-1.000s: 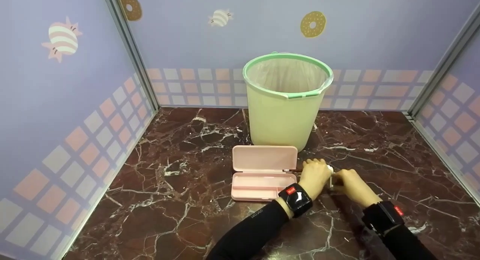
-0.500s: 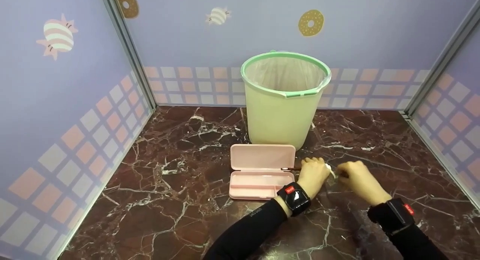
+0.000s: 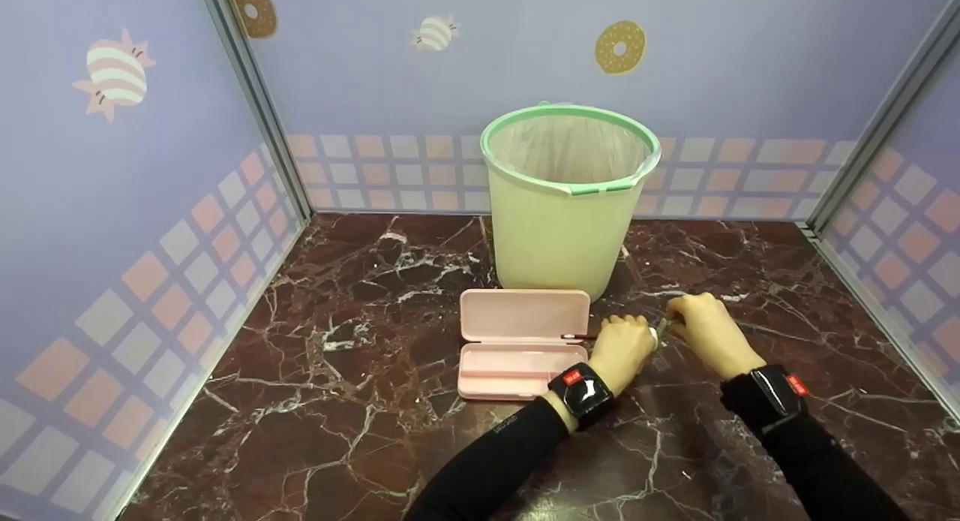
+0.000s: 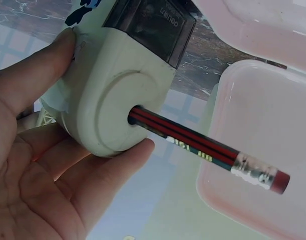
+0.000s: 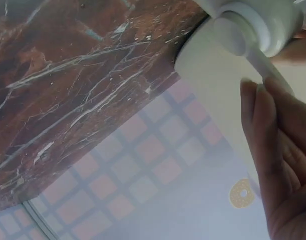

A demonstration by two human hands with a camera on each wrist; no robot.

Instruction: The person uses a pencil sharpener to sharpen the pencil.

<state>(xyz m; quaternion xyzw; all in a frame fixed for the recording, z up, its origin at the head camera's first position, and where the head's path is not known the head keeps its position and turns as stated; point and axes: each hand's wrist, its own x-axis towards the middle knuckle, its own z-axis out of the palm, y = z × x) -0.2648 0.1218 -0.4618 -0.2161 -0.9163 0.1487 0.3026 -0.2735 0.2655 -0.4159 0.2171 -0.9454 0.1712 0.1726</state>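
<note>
My left hand (image 3: 624,350) holds a white crank pencil sharpener (image 4: 110,95), thumb on one side and fingers round the other. A red-and-black striped pencil (image 4: 190,141) sticks out of the sharpener's hole, its pink eraser end outward; the tip inside is hidden. On the sharpener's opposite side, my right hand (image 3: 709,333) pinches the white crank handle (image 5: 260,62) between thumb and fingers. Just left of the hands, an opened pink pencil case (image 3: 525,318) lies on the tabletop, and the pencil's eraser end reaches towards it.
A pale green trash bin (image 3: 562,236) with a plastic liner stands behind the pencil case. Purple patterned panels (image 3: 450,85) enclose the dark red marbled tabletop (image 3: 337,393) at the back and both sides.
My right hand has moved round with the crank, first slightly right, then up to a higher position. My left hand still holds the sharpener in nearly the same place, with the pencil in it.
</note>
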